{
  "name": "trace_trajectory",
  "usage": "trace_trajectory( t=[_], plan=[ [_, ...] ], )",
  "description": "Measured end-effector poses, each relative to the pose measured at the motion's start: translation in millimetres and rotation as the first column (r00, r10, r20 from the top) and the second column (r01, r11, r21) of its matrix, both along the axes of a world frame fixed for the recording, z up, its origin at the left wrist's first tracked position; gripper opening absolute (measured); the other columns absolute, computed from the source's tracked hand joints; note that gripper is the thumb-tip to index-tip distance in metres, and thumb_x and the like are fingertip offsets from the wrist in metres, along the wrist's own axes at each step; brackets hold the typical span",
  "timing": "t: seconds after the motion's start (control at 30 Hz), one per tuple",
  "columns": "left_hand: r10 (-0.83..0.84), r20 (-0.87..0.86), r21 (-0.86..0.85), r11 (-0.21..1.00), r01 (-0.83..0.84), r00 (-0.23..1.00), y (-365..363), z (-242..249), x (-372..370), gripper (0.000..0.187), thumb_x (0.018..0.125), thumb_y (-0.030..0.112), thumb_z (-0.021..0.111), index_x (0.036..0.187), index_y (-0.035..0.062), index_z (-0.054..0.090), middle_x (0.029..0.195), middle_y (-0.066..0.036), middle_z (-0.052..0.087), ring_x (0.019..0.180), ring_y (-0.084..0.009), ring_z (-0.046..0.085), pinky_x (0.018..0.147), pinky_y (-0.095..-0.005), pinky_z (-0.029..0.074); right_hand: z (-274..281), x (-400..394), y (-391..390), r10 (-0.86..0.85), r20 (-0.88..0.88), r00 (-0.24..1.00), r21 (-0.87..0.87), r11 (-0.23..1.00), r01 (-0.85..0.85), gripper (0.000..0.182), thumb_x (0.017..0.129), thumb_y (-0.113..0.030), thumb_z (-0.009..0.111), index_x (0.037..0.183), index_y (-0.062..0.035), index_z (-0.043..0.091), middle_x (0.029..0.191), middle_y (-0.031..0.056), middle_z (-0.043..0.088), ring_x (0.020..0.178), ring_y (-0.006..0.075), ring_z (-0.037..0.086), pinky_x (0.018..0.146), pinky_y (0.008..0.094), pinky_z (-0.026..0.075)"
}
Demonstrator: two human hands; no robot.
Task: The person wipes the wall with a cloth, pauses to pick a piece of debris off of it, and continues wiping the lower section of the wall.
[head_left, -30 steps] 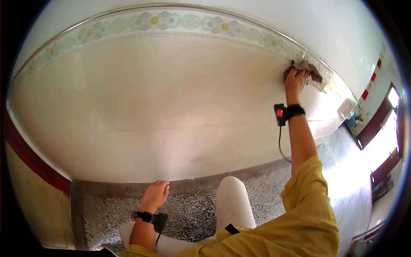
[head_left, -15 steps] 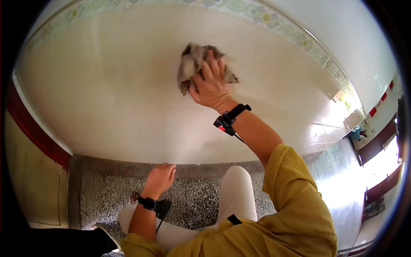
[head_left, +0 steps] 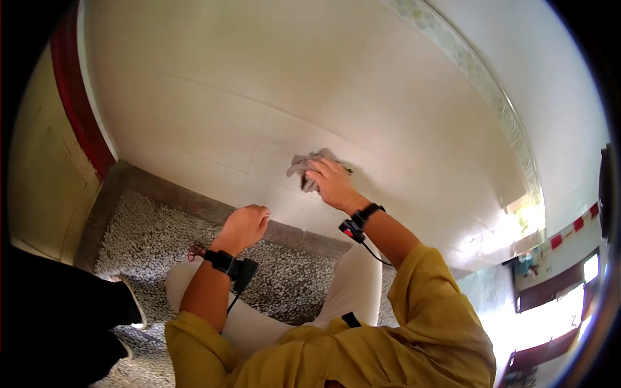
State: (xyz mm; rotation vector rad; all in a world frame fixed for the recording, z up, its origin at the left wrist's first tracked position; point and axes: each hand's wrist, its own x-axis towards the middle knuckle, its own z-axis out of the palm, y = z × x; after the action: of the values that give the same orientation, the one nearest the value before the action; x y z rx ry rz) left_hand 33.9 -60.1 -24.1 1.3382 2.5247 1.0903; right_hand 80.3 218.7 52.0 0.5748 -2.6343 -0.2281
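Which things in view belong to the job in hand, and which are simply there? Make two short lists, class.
Part of the job:
- right hand
- grey cloth under its fingers
- pale wall behind the cloth

Simply there:
- speckled floor
- red strip at left
- patterned border

The speckled grey floor [head_left: 155, 226] is showing a plain brownish border [head_left: 162, 189] along its far edge, while another person's pale-edged shoes [head_left: 138, 307] are resting on it.
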Motion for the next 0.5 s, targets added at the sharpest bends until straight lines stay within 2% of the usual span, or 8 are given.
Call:
trace_trajectory(
  t=[0.07, 0.13, 0.17, 0.2, 0.23, 0.27, 0.37, 0.5],
  plan=[
    [-0.008, -0.002, -0.027, 1.000, 0.007, 1.000, -3, 4, 1, 0.018, 0.091, 0.016, 0.054, 0.098, 0.0022, 0.063, 0.089, -0.016, 0.065, 0.080, -0.0340, 0.062, 0.070, -0.0436, 0.051, 44, 4, 6, 0.035, -0.202, 0.979, 0.129, 0.992, -0.008, 0.023, 0.081, -0.011, 0.059, 0.104, -0.0067, 0.062, 0.124, 0.0120, 0.056, 0.117, 0.0326, 0.050, 0.097, 0.0466, 0.040],
    [-0.033, 0.016, -0.077, 0.996, 0.034, 0.999, -5, 10, 1, 0.018, 0.091, 0.017, 0.054, 0.096, 0.0026, 0.063, 0.086, -0.016, 0.064, 0.079, -0.0338, 0.062, 0.069, -0.0435, 0.051, 112, 0, 4, -0.277, -0.267, 0.923, -0.052, 0.960, 0.274, 0.021, 0.083, -0.010, 0.058, 0.103, -0.0065, 0.063, 0.123, 0.0138, 0.057, 0.113, 0.0345, 0.052, 0.095, 0.0463, 0.041],
    [-0.052, 0.002, -0.052, 0.997, 0.052, 0.999, -3, 9, 2, 0.018, 0.092, 0.017, 0.054, 0.096, 0.0025, 0.063, 0.085, -0.016, 0.064, 0.078, -0.0335, 0.062, 0.069, -0.0435, 0.050, 140, -7, 28, 0.011, -0.557, 0.830, 0.122, 0.990, 0.069, 0.023, 0.082, -0.010, 0.060, 0.105, -0.0059, 0.063, 0.123, 0.0141, 0.058, 0.112, 0.0345, 0.053, 0.094, 0.0465, 0.040],
    [-0.070, -0.014, -0.032, 0.997, 0.070, 0.997, -2, 8, 2, 0.018, 0.092, 0.018, 0.053, 0.095, 0.0025, 0.063, 0.084, -0.015, 0.063, 0.077, -0.0333, 0.062, 0.069, -0.0435, 0.050, 181, -9, 32, 0.006, -0.656, 0.755, 0.235, 0.952, 0.197, 0.028, 0.079, -0.013, 0.063, 0.106, -0.0066, 0.064, 0.124, 0.0140, 0.059, 0.113, 0.0346, 0.053, 0.094, 0.0463, 0.040],
    [-0.085, -0.030, -0.015, 0.996, 0.085, 0.996, -2, 7, 3, 0.018, 0.092, 0.018, 0.053, 0.094, 0.0025, 0.063, 0.083, -0.015, 0.063, 0.076, -0.0330, 0.061, 0.069, -0.0434, 0.050, 221, -13, 26, 0.062, -0.709, 0.702, 0.270, 0.944, 0.189, 0.034, 0.076, -0.017, 0.066, 0.108, -0.0070, 0.064, 0.127, 0.0136, 0.057, 0.115, 0.0352, 0.052, 0.095, 0.0468, 0.039],
    [-0.087, -0.014, -0.011, 0.996, 0.087, 0.996, -3, 8, 4, 0.018, 0.092, 0.018, 0.053, 0.094, 0.0027, 0.063, 0.083, -0.015, 0.063, 0.077, -0.0329, 0.062, 0.069, -0.0435, 0.050, 258, -24, 28, 0.142, -0.736, 0.662, 0.316, 0.937, 0.149, 0.037, 0.076, -0.023, 0.068, 0.110, -0.0087, 0.064, 0.132, 0.0142, 0.053, 0.120, 0.0372, 0.048, 0.099, 0.0498, 0.035],
    [-0.095, 0.002, -0.017, 0.995, 0.095, 0.996, 1, 15, 5, 0.019, 0.092, 0.019, 0.054, 0.095, 0.0031, 0.063, 0.083, -0.014, 0.064, 0.077, -0.0324, 0.062, 0.069, -0.0437, 0.050, 322, -67, 33, 0.138, -0.785, 0.604, 0.366, 0.890, 0.273, 0.045, 0.077, -0.033, 0.067, 0.116, -0.0098, 0.063, 0.139, 0.0163, 0.046, 0.127, 0.0395, 0.041, 0.102, 0.0557, 0.029],
    [-0.120, -0.033, -0.071, 0.991, 0.118, 0.992, 9, 17, -1, 0.018, 0.091, 0.019, 0.054, 0.096, 0.0036, 0.063, 0.083, -0.013, 0.064, 0.077, -0.0312, 0.063, 0.069, -0.0433, 0.051, 306, -129, -3, 0.184, -0.774, 0.606, 0.413, 0.872, 0.263, 0.046, 0.084, -0.035, 0.062, 0.121, -0.0089, 0.059, 0.143, 0.0168, 0.040, 0.129, 0.0380, 0.038, 0.104, 0.0545, 0.028]
  ],
)
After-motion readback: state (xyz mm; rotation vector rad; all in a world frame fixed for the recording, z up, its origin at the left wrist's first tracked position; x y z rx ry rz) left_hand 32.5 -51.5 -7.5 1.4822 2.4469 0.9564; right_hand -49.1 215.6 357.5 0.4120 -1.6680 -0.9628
